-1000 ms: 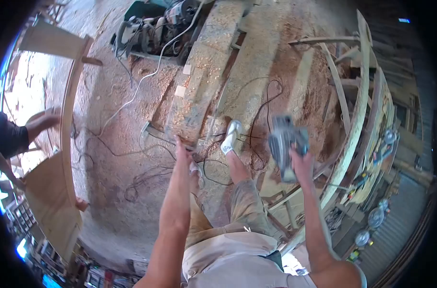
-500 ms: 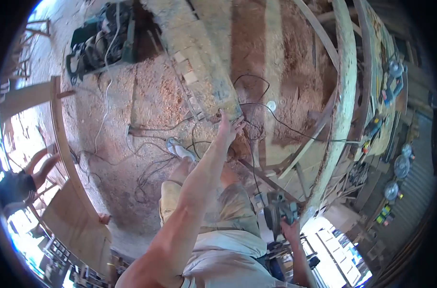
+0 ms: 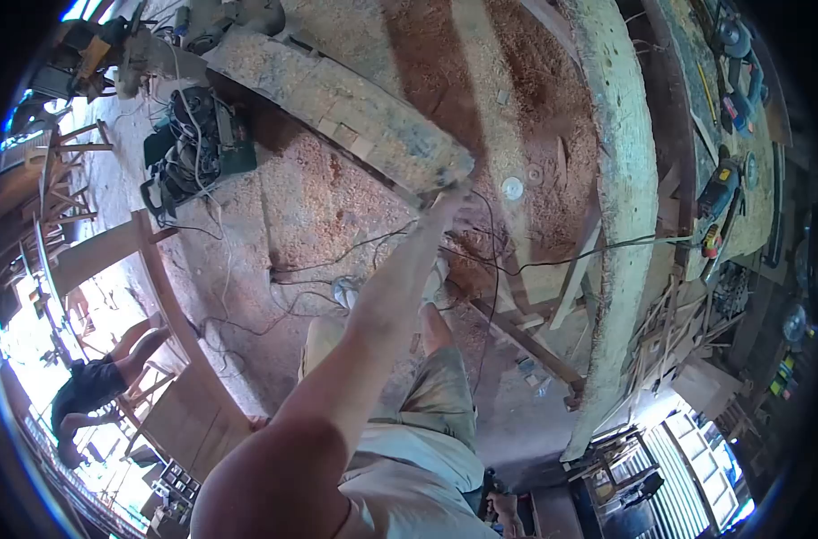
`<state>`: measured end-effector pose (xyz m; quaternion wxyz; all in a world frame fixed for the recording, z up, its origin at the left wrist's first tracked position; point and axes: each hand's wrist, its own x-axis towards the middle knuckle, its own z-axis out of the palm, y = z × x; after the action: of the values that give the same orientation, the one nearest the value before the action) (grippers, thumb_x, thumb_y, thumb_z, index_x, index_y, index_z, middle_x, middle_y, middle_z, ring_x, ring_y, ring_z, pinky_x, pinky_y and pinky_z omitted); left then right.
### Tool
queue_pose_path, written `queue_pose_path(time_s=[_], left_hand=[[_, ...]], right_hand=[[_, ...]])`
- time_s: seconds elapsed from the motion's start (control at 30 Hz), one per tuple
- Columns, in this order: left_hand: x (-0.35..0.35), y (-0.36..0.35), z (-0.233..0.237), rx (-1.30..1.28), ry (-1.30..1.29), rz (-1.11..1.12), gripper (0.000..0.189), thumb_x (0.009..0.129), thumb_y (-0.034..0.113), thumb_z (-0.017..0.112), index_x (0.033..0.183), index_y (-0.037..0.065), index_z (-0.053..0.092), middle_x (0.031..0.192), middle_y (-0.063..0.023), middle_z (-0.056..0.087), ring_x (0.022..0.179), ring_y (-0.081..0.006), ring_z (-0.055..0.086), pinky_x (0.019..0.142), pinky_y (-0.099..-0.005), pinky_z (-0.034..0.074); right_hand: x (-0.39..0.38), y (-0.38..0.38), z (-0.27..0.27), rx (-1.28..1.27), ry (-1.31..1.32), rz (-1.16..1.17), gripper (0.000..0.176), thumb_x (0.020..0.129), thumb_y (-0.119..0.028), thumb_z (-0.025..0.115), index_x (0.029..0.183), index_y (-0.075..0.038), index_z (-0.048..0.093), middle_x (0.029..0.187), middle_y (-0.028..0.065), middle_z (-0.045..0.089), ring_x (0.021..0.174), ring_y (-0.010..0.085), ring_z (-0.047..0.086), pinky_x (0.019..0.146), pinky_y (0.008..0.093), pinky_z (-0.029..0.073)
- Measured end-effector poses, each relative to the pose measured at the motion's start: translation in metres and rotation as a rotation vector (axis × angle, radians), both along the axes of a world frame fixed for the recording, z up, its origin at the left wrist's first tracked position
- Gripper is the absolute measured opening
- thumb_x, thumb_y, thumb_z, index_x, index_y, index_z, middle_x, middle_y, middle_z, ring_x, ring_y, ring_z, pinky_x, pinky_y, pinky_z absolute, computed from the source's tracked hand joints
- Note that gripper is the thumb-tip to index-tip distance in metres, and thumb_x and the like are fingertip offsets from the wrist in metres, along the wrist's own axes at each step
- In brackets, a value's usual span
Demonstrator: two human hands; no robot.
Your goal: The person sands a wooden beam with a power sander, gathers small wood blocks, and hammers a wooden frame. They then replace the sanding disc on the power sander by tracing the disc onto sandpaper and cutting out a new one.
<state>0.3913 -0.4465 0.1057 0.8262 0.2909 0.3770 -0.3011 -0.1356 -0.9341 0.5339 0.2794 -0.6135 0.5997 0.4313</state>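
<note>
1. And there was the left hand (image 3: 447,205), arm stretched right out, meeting the near end of the thick plank (image 3: 400,135)! The fingers blurred against the wood, so I couldn't tell whether they gripped it or lay flat.
2. The right hand (image 3: 506,509) seemed to be down in the shadow by the shirt, well apart from the plank; whether it was open or closed around something, I couldn't tell.
3. The plank ran away from the left hand, up and leftward, dusted with shavings, a pale wooden block (image 3: 362,147) sitting on top.
4. Just right of that hand, a white disc (image 3: 512,188) lay on the floor, and a dark cord (image 3: 517,272) trailed across to the pale beam (image 3: 624,189).
5. Farther out: a green crate (image 3: 241,157) of tools on the left, and, beyond it, another person (image 3: 87,391) in dark clothing!
</note>
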Motion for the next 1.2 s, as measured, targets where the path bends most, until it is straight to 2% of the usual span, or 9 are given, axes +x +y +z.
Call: queue_pose_path(time_s=[0.07, 0.2, 0.3, 0.53, 0.63, 0.73, 0.83, 0.87, 1.2], left_hand=[[-0.013, 0.020, 0.010, 0.194, -0.087, -0.303, 0.084, 0.098, 0.065, 0.064, 0.153, 0.004, 0.046, 0.151, -0.0211, 0.058, 0.132, -0.0401, 0.059, 0.105, -0.0570, 0.054], [-0.078, 0.111, 0.014, 0.268, 0.030, -0.013, 0.078, 0.098, 0.066, 0.063, 0.142, 0.003, 0.057, 0.135, -0.0161, 0.067, 0.124, -0.0338, 0.065, 0.102, -0.0564, 0.056], [-0.114, 0.207, 0.001, 0.374, 0.112, 0.297, 0.088, 0.098, 0.067, 0.061, 0.156, 0.004, 0.043, 0.139, -0.0166, 0.065, 0.128, -0.0347, 0.062, 0.107, -0.0528, 0.052], [-0.031, 0.306, -0.037, 0.241, -0.049, 0.428, 0.070, 0.105, 0.054, 0.054, 0.151, 0.002, 0.046, 0.150, -0.0190, 0.055, 0.127, -0.0388, 0.063, 0.103, -0.0598, 0.055], [-0.021, 0.276, 0.016, 0.420, -0.008, 0.302, 0.061, 0.102, 0.046, 0.064, 0.141, 0.000, 0.053, 0.134, -0.0204, 0.065, 0.124, -0.0393, 0.062, 0.106, -0.0571, 0.051], [-0.029, 0.262, 0.023, 1.235, -0.069, -0.341, 0.052, 0.103, 0.032, 0.059, 0.143, -0.001, 0.053, 0.145, -0.0264, 0.057, 0.131, -0.0432, 0.057, 0.099, -0.0542, 0.054], [-0.038, 0.249, 0.042, 1.580, -0.156, -0.285, 0.049, 0.101, 0.030, 0.063, 0.140, 0.001, 0.056, 0.139, -0.0268, 0.060, 0.125, -0.0455, 0.059, 0.097, -0.0479, 0.054], [-0.039, 0.252, 0.047, 1.690, -0.294, -0.378, 0.050, 0.103, 0.035, 0.062, 0.143, 0.007, 0.056, 0.137, -0.0181, 0.062, 0.122, -0.0430, 0.060, 0.099, -0.0564, 0.051], [-0.033, 0.232, 0.038, 1.377, -0.460, -0.544, 0.094, 0.101, 0.043, 0.064, 0.169, 0.010, 0.007, 0.140, -0.0257, 0.061, 0.109, -0.0406, 0.070, 0.091, -0.0529, 0.056]], right_hand=[[-0.013, 0.012, -0.003, 0.009, -0.022, -0.035, 0.006, 0.087, -0.009, 0.071, 0.086, -0.003, 0.070, 0.067, 0.0024, 0.062, 0.055, 0.0140, 0.058, 0.051, 0.0325, 0.046], [-0.011, 0.049, -0.021, 0.034, -0.103, -0.059, 0.005, 0.087, -0.007, 0.071, 0.086, -0.002, 0.070, 0.068, 0.0033, 0.063, 0.055, 0.0142, 0.058, 0.051, 0.0321, 0.046], [0.016, 0.081, -0.044, 0.059, -0.211, -0.018, 0.005, 0.086, -0.007, 0.071, 0.086, -0.002, 0.070, 0.069, 0.0039, 0.063, 0.055, 0.0143, 0.058, 0.052, 0.0318, 0.046], [0.125, 0.173, -0.107, 0.048, -0.381, 0.085, 0.015, 0.084, -0.004, 0.071, 0.099, -0.002, 0.070, 0.081, 0.0025, 0.065, 0.063, 0.0125, 0.058, 0.056, 0.0309, 0.044], [0.217, 0.266, -0.085, 0.087, -0.526, 0.154, 0.015, 0.085, -0.006, 0.071, 0.100, -0.002, 0.071, 0.081, 0.0021, 0.066, 0.066, 0.0125, 0.059, 0.061, 0.0305, 0.044], [0.267, 0.304, -0.078, 0.072, -0.537, 0.369, 0.018, 0.088, -0.010, 0.072, 0.103, 0.000, 0.072, 0.085, 0.0036, 0.069, 0.072, 0.0133, 0.061, 0.066, 0.0316, 0.047], [0.315, 0.357, -0.055, 0.059, -0.601, 0.559, 0.025, 0.090, -0.014, 0.075, 0.109, 0.003, 0.072, 0.090, 0.0082, 0.072, 0.078, 0.0165, 0.065, 0.070, 0.0350, 0.050], [0.325, 0.369, -0.048, 0.028, -0.613, 0.629, 0.028, 0.091, -0.015, 0.075, 0.112, 0.003, 0.071, 0.091, 0.0104, 0.073, 0.080, 0.0183, 0.066, 0.072, 0.0358, 0.051], [0.402, 0.363, -0.014, -0.011, -0.773, 0.669, 0.042, 0.084, -0.022, 0.078, 0.119, -0.001, 0.069, 0.091, 0.0184, 0.075, 0.083, 0.0336, 0.075, 0.076, 0.0433, 0.057]])
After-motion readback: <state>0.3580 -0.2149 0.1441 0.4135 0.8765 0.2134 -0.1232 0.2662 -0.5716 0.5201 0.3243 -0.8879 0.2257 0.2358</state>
